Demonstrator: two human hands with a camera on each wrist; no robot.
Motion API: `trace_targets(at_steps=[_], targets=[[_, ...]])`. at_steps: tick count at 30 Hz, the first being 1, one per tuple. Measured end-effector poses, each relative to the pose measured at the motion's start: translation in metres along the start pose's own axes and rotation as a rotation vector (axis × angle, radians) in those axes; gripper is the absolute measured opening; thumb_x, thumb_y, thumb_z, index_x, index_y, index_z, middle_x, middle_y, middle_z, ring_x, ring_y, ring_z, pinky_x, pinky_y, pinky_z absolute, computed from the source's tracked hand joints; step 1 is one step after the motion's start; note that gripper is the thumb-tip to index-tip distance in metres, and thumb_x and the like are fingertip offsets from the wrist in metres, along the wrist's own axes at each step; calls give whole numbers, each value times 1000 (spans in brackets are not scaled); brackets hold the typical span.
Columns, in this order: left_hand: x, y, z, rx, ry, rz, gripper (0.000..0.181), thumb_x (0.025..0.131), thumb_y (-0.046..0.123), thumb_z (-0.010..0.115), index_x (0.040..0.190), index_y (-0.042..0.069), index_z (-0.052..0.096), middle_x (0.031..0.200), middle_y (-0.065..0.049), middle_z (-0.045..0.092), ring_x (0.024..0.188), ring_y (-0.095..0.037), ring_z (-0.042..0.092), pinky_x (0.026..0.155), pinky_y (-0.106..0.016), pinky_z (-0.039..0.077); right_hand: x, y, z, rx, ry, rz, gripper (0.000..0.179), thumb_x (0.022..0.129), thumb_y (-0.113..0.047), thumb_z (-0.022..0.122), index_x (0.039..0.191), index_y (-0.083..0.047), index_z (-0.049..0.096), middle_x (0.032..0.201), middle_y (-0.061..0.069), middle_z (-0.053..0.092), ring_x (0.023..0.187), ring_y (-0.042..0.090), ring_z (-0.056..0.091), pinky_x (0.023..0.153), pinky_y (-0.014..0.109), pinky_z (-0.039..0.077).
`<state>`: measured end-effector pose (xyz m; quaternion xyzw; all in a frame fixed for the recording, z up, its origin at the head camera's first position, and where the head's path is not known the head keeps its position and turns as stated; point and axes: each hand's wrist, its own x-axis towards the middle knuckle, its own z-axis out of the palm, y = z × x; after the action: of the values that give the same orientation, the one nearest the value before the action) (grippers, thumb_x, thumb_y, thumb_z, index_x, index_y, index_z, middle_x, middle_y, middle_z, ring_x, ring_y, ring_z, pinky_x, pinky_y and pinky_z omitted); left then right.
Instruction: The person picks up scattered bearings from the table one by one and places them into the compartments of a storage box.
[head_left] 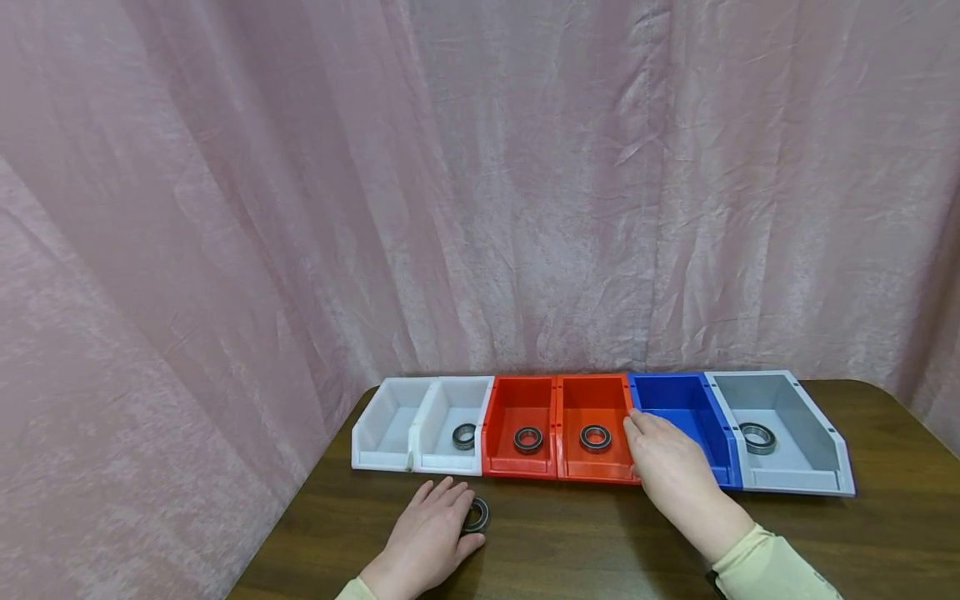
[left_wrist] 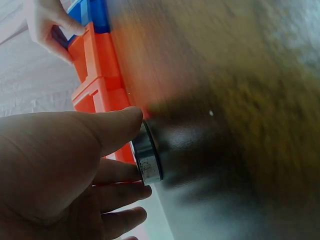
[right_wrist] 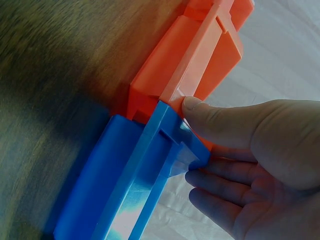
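Note:
Near the table's front, my left hand (head_left: 427, 533) has a ball bearing (head_left: 477, 515) between thumb and fingers. The left wrist view shows the thumb tip at one side of the bearing's steel rim (left_wrist: 149, 162) and fingertips at the other, close over the table. My right hand (head_left: 671, 467) reaches over the wall where the second red bin (head_left: 592, 471) meets the blue bin (head_left: 686, 408). In the right wrist view, its thumb (right_wrist: 197, 107) touches the red bin's corner, and its fairly straight fingers lie beside the blue wall. The hand hides part of the blue bin.
The row also holds two white bins (head_left: 382, 458), another red bin (head_left: 517, 471) and a grey bin (head_left: 795, 481). Single bearings lie in the right white bin, both red bins and the grey bin. A pink curtain (head_left: 525, 208) hangs behind the brown wooden table (head_left: 562, 542).

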<state>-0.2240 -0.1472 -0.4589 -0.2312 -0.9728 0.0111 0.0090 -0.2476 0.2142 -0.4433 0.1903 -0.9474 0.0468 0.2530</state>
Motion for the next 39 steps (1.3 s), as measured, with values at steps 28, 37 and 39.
trace_targets(at_steps=[28, 37, 39], targets=[[1, -1, 4, -7, 54, 5, 52, 98, 42, 83, 134, 6, 73, 141, -15, 72, 140, -40, 61, 120, -61, 44, -1, 1, 3, -4, 36, -15, 60, 73, -2, 99, 125, 12, 73, 132, 29, 72, 122, 45, 70, 107, 54, 57], [1, -3, 6, -3, 71, 15, 50, 98, 42, 84, 132, 6, 73, 139, -15, 72, 139, -40, 62, 119, -61, 45, -1, 1, 4, -8, 39, -19, 60, 74, -3, 99, 126, 12, 73, 132, 29, 72, 123, 45, 70, 107, 54, 57], [1, -3, 6, -1, 80, 20, 50, 98, 42, 84, 131, 6, 73, 139, -16, 72, 138, -41, 62, 118, -61, 45, -1, 1, 4, -9, 39, -20, 60, 74, -2, 99, 125, 12, 73, 132, 29, 72, 123, 45, 70, 108, 54, 57]])
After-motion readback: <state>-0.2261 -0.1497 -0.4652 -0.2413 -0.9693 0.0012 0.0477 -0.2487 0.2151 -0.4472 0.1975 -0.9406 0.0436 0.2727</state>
